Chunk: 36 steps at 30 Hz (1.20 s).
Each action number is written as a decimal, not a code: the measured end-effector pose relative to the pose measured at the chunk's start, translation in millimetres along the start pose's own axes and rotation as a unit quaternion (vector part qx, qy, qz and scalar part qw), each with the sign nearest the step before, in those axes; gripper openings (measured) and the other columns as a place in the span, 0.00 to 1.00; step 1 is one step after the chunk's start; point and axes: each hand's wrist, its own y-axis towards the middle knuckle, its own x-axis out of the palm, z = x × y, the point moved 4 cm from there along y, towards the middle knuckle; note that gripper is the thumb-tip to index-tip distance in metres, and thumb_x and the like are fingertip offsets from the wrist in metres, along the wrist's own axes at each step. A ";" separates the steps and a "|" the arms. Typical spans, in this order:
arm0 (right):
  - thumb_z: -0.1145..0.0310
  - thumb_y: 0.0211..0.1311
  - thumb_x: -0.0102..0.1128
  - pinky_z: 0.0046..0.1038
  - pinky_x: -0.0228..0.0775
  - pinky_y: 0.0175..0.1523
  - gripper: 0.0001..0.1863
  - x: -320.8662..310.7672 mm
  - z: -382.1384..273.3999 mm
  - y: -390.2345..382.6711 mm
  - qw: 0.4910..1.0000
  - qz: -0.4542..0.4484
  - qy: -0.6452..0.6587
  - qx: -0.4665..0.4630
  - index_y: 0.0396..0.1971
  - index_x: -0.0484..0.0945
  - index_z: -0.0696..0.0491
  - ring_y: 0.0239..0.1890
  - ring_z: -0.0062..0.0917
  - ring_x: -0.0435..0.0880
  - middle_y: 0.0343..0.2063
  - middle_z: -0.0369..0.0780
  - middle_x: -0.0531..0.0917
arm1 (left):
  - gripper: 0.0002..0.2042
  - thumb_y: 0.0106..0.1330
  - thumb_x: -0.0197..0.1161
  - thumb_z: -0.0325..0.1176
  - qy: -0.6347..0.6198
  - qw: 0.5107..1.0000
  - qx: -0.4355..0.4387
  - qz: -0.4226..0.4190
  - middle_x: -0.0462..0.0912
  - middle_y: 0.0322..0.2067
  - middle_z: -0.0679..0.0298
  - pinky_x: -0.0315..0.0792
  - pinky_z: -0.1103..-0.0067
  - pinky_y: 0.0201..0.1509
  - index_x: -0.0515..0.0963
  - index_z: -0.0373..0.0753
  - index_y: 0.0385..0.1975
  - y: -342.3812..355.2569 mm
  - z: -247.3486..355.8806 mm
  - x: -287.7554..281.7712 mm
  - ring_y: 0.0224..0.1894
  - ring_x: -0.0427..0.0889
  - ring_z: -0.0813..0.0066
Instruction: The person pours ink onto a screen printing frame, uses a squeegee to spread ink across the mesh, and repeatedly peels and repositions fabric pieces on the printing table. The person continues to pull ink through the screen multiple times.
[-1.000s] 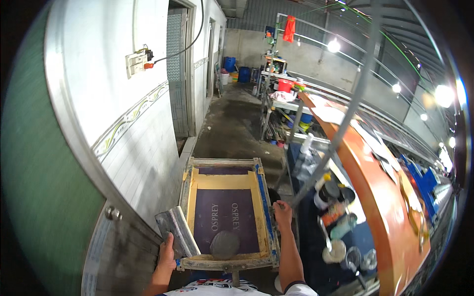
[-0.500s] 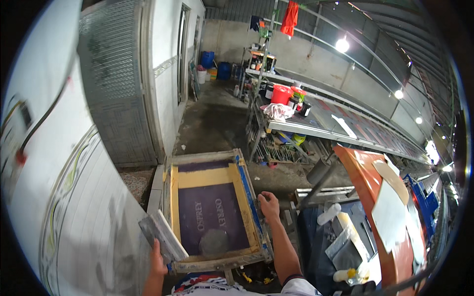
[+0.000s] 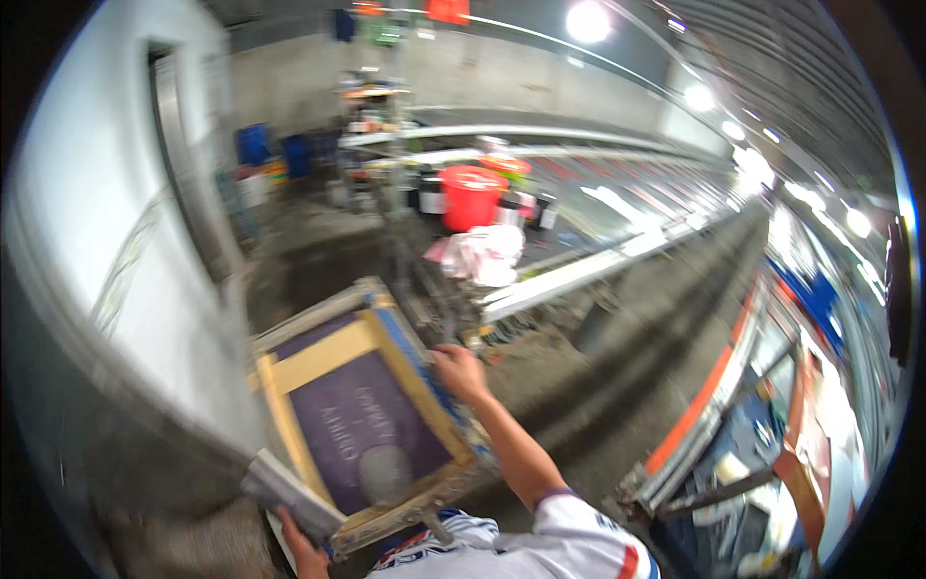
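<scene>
The purple-meshed frame [image 3: 362,415] is held up, not yet set down, the table [image 3: 598,266] beyond it, the left hand [image 3: 303,550] grasping a grey blade [image 3: 297,495] at its near-left corner, the right hand's [image 3: 459,372] fingers curled by its right edge, grip too blurred to tell.

The person over there has the bare right forearm [image 3: 516,446] reaching forward and slanting inward, its wrist roughly in line. The bare right hand [image 3: 460,373] lies farther out than the other, back facing up, its fingers [image 3: 445,356] curled in. The bare left hand [image 3: 306,553] sits low, close to the torso, thumb [image 3: 286,522] extended; I can't make out its remaining fingers.
</scene>
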 end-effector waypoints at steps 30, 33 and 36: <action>0.61 0.63 0.67 0.23 0.69 0.36 0.17 530.2 -205.7 980.0 0.979 0.119 0.160 0.048 0.46 0.85 0.57 0.30 0.17 0.78 0.31 0.35 0.85 | 0.35 0.73 0.55 0.59 -0.004 0.996 0.042 -0.076 0.73 0.62 0.61 0.67 0.66 0.67 0.63 0.37 0.69 1110.4 305.0 409.3 0.62 0.73 0.63; 0.62 0.64 0.66 0.22 0.67 0.32 0.16 574.8 -206.7 1055.2 0.970 0.116 0.207 0.059 0.45 0.84 0.57 0.28 0.15 0.76 0.28 0.33 0.83 | 0.37 0.72 0.56 0.60 0.035 0.998 0.032 -0.050 0.72 0.64 0.60 0.66 0.65 0.68 0.62 0.37 0.70 1198.8 342.3 435.3 0.64 0.72 0.63; 0.62 0.65 0.66 0.18 0.59 0.25 0.14 590.5 -232.0 1123.9 0.954 0.114 0.261 0.091 0.45 0.84 0.54 0.23 0.11 0.71 0.23 0.31 0.79 | 0.39 0.70 0.58 0.61 0.035 0.994 0.078 -0.067 0.71 0.64 0.60 0.65 0.67 0.68 0.61 0.36 0.70 1280.4 372.6 495.5 0.63 0.72 0.63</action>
